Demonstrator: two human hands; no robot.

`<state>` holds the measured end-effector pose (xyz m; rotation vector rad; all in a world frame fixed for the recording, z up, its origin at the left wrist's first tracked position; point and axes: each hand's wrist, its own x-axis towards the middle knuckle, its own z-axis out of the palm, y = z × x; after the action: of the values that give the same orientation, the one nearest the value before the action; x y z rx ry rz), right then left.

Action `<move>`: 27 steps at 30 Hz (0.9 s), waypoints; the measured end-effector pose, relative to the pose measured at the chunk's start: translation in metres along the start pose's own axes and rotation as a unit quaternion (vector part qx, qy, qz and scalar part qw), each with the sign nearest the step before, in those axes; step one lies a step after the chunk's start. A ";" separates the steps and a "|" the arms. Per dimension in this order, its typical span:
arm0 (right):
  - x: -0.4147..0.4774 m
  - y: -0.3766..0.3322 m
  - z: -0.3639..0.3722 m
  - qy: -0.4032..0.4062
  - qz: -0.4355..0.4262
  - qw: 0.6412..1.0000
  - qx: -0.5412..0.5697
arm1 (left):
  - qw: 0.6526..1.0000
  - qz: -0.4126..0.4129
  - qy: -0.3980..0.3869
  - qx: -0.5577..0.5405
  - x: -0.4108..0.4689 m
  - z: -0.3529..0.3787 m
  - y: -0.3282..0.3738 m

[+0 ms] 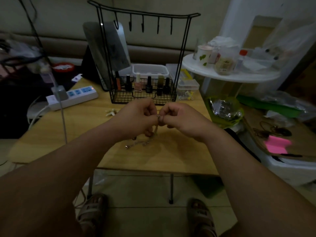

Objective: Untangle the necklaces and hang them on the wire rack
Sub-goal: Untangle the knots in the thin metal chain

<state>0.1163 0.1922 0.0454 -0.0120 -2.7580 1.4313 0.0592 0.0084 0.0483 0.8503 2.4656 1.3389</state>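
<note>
Lining the basket (123,97) of the wire rack (142,26), nail polish bottles (138,83) stand upright.

wire rack (143,53) hooks unobstructed, bottles (138,82) below

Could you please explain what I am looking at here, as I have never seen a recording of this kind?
There is no machine here. The single picture comes from a camera worn on a person's head, looking forward and down at their two bare hands. The left hand and the right hand meet above a wooden table, and the fingers of both pinch the tangled necklaces, whose loose end trails down onto the table. Behind them stands a black wire rack. Nothing hangs on its hooks yet, and nail polish bottles stand in its basket. A white power strip lies to the left.
</note>
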 end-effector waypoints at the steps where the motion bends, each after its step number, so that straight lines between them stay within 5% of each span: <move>1: 0.000 0.003 -0.002 -0.001 0.011 0.999 0.043 | 0.999 -0.014 -0.009 -0.051 0.002 0.001 0.000; 6: -0.008 0.022 -0.001 -0.034 0.052 0.958 0.280 | 0.967 -0.047 -0.080 -0.236 0.010 0.008 -0.009; 12: -0.001 0.017 -0.008 -0.026 0.043 0.930 0.365 | 0.939 -0.026 -0.114 -0.322 0.022 0.007 -0.012; 22: -0.005 0.003 0.003 0.036 0.062 0.948 0.309 | 0.941 -0.039 -0.121 -0.312 0.020 0.007 -0.015; 27: -0.009 0.000 0.013 0.096 0.046 0.976 0.192 | 0.960 -0.057 -0.086 -0.261 0.016 0.008 -0.014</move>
<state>0.1251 0.1812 0.0373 -0.2549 -2.3170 1.8523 0.0444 0.0172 0.0341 0.6477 1.8603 1.6780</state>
